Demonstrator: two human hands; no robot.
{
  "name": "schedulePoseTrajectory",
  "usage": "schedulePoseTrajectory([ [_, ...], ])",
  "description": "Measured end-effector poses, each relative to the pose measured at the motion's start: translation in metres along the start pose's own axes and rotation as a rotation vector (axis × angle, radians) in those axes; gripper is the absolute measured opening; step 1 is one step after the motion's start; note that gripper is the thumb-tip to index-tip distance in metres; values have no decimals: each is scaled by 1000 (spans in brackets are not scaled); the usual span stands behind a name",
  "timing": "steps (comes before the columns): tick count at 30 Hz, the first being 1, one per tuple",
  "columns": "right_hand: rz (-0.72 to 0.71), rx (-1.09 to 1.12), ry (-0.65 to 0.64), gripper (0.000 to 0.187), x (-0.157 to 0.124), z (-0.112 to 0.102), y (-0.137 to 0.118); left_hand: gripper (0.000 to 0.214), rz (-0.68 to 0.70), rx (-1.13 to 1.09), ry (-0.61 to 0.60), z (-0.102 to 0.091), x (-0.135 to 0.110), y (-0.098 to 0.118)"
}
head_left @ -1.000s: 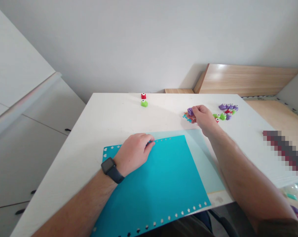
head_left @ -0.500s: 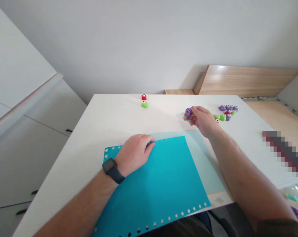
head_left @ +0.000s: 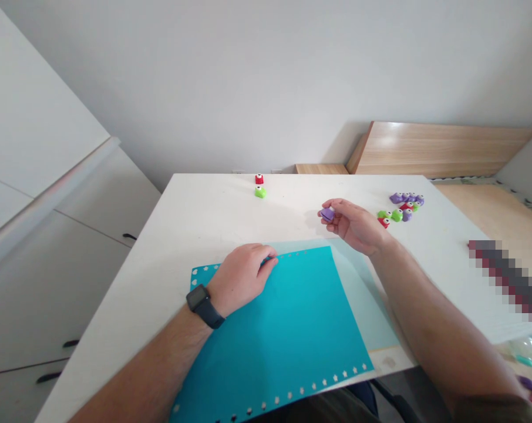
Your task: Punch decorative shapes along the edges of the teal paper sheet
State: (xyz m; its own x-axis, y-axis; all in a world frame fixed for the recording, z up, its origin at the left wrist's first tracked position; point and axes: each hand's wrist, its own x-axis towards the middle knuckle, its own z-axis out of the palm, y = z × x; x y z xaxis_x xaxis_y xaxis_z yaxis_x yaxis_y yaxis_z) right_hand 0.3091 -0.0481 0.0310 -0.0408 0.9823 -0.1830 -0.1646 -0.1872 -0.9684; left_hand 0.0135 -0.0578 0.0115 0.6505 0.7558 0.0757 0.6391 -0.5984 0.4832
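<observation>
My left hand (head_left: 243,274), with a dark watch on the wrist, rests flat on the top edge of a teal paper sheet (head_left: 288,329) that has small shapes punched along two edges. A paler blue sheet (head_left: 367,294) lies under it and sticks out to the right. My right hand (head_left: 356,226) is raised a little above the white table (head_left: 213,217) and pinches a small purple paper punch (head_left: 326,214) in its fingertips, above the far corner of the pale sheet.
A red punch (head_left: 259,179) and a green punch (head_left: 260,192) sit near the table's far edge. A cluster of several purple, green and red punches (head_left: 402,207) lies to the right. White cabinets (head_left: 50,205) stand on the left, wooden boards (head_left: 437,150) behind.
My right hand has lifted the purple punch off the table and carried it left and toward me. The left hand has stayed on the teal sheet.
</observation>
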Motion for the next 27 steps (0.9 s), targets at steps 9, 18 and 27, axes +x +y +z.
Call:
schedulePoseTrajectory([
  [9,69,213,-86,19,0,4,3,25,2,-17,23,1,0,-3],
  [18,83,260,-116,21,2,4,6,25,-5,-31,15,1,0,-2],
  [27,57,233,-163,24,-4,11,3,25,-14,-53,4,-1,0,-1],
])
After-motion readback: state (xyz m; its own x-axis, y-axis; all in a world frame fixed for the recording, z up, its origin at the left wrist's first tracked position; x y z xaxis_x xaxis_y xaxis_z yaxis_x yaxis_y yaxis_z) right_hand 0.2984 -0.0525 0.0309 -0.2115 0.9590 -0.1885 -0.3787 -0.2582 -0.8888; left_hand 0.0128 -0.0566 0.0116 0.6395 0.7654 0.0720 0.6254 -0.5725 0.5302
